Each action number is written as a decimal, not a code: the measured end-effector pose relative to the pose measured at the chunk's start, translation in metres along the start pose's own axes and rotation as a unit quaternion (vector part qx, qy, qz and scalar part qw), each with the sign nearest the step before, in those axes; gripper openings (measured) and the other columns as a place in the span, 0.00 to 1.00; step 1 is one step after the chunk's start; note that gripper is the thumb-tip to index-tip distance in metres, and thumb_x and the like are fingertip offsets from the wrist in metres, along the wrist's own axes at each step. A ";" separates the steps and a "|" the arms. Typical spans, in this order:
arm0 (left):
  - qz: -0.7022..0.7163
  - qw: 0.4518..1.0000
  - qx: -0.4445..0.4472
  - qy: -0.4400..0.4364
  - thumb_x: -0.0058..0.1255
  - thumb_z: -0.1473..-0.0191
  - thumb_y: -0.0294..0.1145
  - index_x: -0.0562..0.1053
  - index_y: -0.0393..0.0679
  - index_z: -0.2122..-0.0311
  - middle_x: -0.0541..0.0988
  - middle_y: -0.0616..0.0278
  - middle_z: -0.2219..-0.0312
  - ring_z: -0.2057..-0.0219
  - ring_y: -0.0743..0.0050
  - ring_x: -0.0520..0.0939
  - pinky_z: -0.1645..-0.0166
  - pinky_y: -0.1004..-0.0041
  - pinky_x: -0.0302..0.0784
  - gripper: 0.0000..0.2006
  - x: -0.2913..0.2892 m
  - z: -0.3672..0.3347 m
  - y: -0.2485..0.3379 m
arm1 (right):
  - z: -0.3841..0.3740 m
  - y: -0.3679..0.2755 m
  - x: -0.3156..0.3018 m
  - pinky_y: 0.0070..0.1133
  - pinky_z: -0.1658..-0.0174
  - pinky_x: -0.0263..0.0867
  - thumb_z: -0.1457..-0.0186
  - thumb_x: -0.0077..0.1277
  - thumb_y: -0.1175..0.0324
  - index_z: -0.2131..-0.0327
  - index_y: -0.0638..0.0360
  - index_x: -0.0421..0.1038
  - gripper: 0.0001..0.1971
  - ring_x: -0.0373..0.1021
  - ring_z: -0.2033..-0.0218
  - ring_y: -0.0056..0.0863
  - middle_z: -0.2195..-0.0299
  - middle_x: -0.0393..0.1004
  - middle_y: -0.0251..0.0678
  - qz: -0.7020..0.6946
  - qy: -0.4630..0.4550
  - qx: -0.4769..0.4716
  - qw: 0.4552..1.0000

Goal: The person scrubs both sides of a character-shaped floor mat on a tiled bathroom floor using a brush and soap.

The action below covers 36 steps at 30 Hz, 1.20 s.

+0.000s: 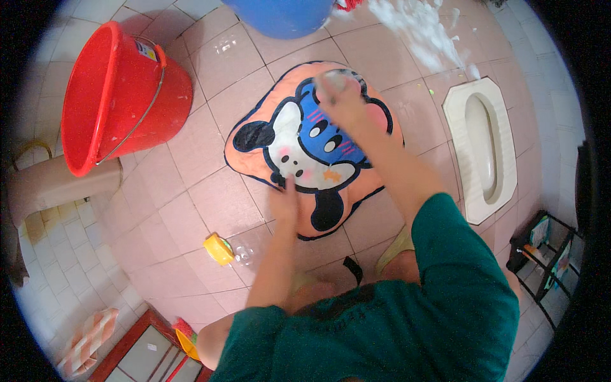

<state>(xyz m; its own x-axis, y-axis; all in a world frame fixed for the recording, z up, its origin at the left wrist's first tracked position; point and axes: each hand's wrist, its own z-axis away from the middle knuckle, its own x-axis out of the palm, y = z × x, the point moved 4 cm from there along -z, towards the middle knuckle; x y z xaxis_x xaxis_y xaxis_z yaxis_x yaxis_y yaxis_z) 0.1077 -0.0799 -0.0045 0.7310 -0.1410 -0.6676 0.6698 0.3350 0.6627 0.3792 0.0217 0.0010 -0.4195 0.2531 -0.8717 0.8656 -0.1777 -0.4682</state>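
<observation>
A padded mat (245, 156) lies flat on the tiled floor, orange-pink with a blue and white cartoon face, black outlines and black ears. My right hand (340, 95) is on its far part, closed and blurred by motion. Something pale and greyish shows at the fingers, too smeared to name. On the mat's near left edge rests my left hand (284, 200), fingers stretched out beside the white muzzle. An orange-brown patch marks the muzzle's right side. Left of my left forearm, a small yellow object (219, 249) sits beside a wet, sudsy spot.
A large red bucket (153, 95) with a wire handle stands at the left. A blue tub (280, 16) is at the far edge. White foam (420, 35) spreads over the far right floor. A squat toilet (468, 153) lies to the right, with a black rack (541, 267) nearer me.
</observation>
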 end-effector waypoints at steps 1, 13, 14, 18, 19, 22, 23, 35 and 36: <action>-0.020 1.000 -0.022 0.006 0.52 0.44 0.49 0.73 0.30 0.60 0.79 0.42 0.71 0.69 0.49 0.81 0.62 0.56 0.74 0.25 0.010 0.013 -0.006 | 0.024 -0.013 0.017 0.41 0.50 0.67 0.52 0.55 0.56 0.43 0.29 0.67 0.29 0.69 0.53 0.49 0.55 0.70 0.50 -0.045 0.098 -0.114 0.988; -0.144 0.986 -0.048 0.072 0.40 0.37 0.48 0.77 0.35 0.68 0.80 0.40 0.72 0.69 0.40 0.80 0.64 0.53 0.74 0.24 -0.007 0.014 -0.009 | 0.043 0.075 -0.076 0.39 0.63 0.70 0.53 0.53 0.64 0.48 0.44 0.71 0.24 0.72 0.65 0.48 0.62 0.73 0.48 0.066 0.000 0.068 0.995; -0.140 0.986 -0.042 0.077 0.40 0.37 0.48 0.77 0.35 0.68 0.80 0.40 0.72 0.69 0.40 0.81 0.64 0.53 0.74 0.24 -0.011 0.014 -0.011 | 0.044 0.047 -0.076 0.39 0.63 0.70 0.52 0.53 0.64 0.48 0.45 0.70 0.25 0.72 0.65 0.48 0.61 0.72 0.51 0.075 -0.036 0.077 0.994; -0.190 0.981 -0.013 0.028 0.39 0.37 0.49 0.77 0.35 0.72 0.79 0.40 0.74 0.70 0.39 0.80 0.66 0.51 0.73 0.25 -0.008 -0.001 -0.024 | 0.152 -0.081 0.011 0.39 0.59 0.69 0.54 0.57 0.61 0.42 0.34 0.64 0.32 0.71 0.60 0.47 0.56 0.70 0.47 -0.238 -0.116 0.034 0.964; -0.196 0.980 -0.009 0.019 0.39 0.37 0.49 0.76 0.35 0.74 0.78 0.41 0.75 0.72 0.39 0.79 0.67 0.51 0.73 0.26 -0.013 -0.005 -0.028 | 0.164 -0.096 0.000 0.39 0.57 0.69 0.53 0.55 0.61 0.45 0.36 0.68 0.28 0.70 0.61 0.47 0.58 0.72 0.45 -0.201 -0.109 -0.111 0.967; -0.205 0.976 0.013 0.071 0.40 0.38 0.51 0.76 0.35 0.77 0.78 0.40 0.78 0.76 0.39 0.79 0.70 0.50 0.73 0.28 -0.029 -0.025 -0.047 | 0.139 -0.036 -0.001 0.38 0.58 0.69 0.56 0.56 0.65 0.47 0.33 0.70 0.28 0.71 0.60 0.43 0.61 0.74 0.41 -0.046 -0.178 -0.205 0.961; -0.220 0.970 0.035 0.095 0.40 0.38 0.50 0.77 0.35 0.77 0.78 0.41 0.78 0.76 0.39 0.79 0.69 0.50 0.72 0.28 -0.030 -0.035 -0.033 | 0.111 0.009 -0.016 0.38 0.60 0.69 0.56 0.58 0.63 0.46 0.33 0.69 0.29 0.71 0.61 0.43 0.62 0.74 0.42 0.012 -0.143 -0.183 0.973; 0.324 0.909 -0.251 0.073 0.50 0.40 0.44 0.72 0.25 0.53 0.80 0.48 0.62 0.61 0.59 0.81 0.55 0.68 0.76 0.25 0.002 0.029 -0.083 | 0.204 -0.135 -0.001 0.39 0.56 0.65 0.54 0.55 0.60 0.45 0.39 0.70 0.28 0.68 0.58 0.48 0.57 0.74 0.45 -0.116 -0.259 -0.083 0.955; 0.348 0.905 -0.235 0.065 0.50 0.39 0.43 0.72 0.26 0.53 0.80 0.50 0.61 0.61 0.61 0.81 0.55 0.69 0.77 0.24 -0.005 0.024 -0.062 | 0.189 -0.124 -0.010 0.39 0.57 0.66 0.55 0.56 0.60 0.45 0.38 0.70 0.28 0.69 0.60 0.47 0.59 0.74 0.45 -0.072 -0.200 -0.114 0.971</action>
<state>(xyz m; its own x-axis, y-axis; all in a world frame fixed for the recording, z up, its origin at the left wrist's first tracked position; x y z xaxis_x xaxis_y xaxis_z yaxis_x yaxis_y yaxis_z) 0.0656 -0.1224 -0.0346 0.9124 0.3583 -0.1981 -0.0996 0.6636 0.7414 0.2241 -0.1382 0.0408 -0.5739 -0.1369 -0.8074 0.8089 0.0587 -0.5850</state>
